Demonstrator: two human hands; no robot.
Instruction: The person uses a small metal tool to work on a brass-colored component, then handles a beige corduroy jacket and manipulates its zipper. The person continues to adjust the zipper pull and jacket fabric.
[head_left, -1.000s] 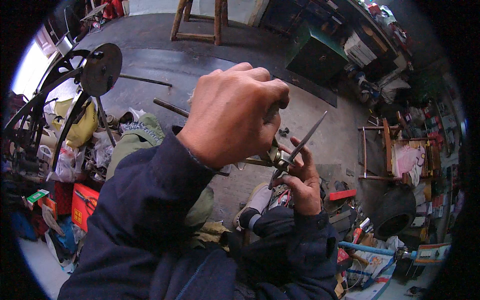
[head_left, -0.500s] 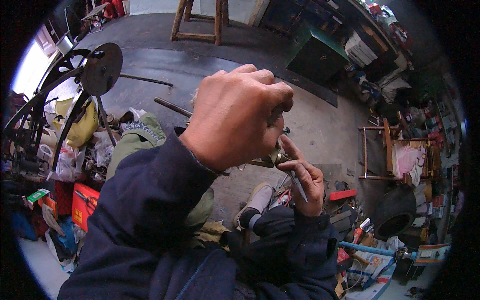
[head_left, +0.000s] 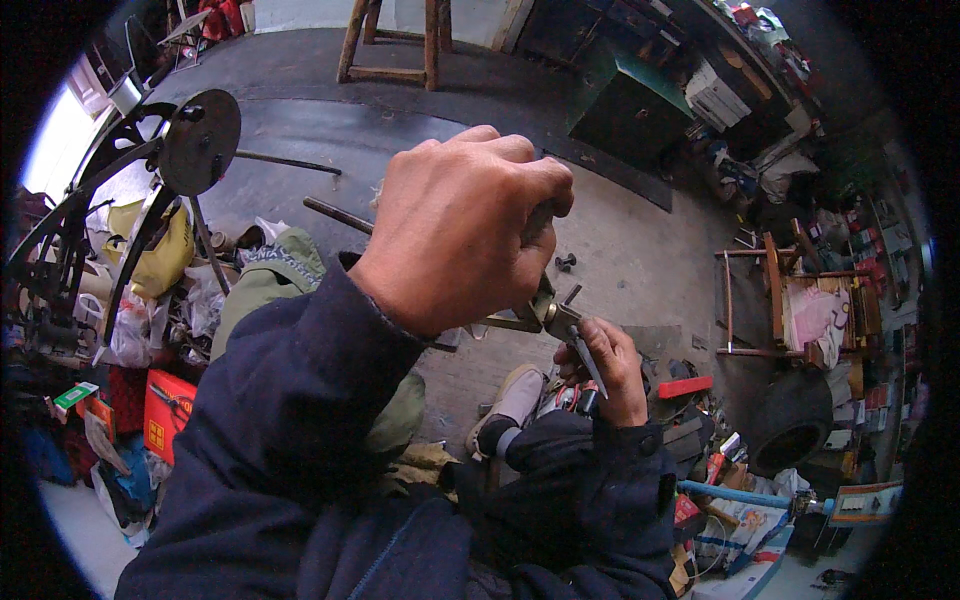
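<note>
My left hand (head_left: 460, 225) is closed in a fist in the middle of the view, its back turned up. What its fingers wrap round is hidden. From under the fist juts a metal part with a brass-coloured round fitting (head_left: 550, 314) and a short dark pin (head_left: 572, 294). Just below the fitting, my right hand (head_left: 615, 370) has its fingers curled round a thin, pointed grey metal piece (head_left: 588, 362). The point slants down across the fingers. Behind the fist a dark metal rod (head_left: 337, 214) sticks out to the left.
On the left stands a black iron frame with a round disc (head_left: 200, 142). Bags and a red box (head_left: 168, 415) lie below it. A small black knob (head_left: 566, 262) is on the floor. A wooden stool (head_left: 388, 72), green box (head_left: 630, 110), wooden chair (head_left: 775, 290) and tyre (head_left: 790, 425) stand around.
My right hand has drawn down slightly from the brass-coloured fitting, and its stretched fingers have curled in. The short pin now shows. My left fist has shifted slightly left.
</note>
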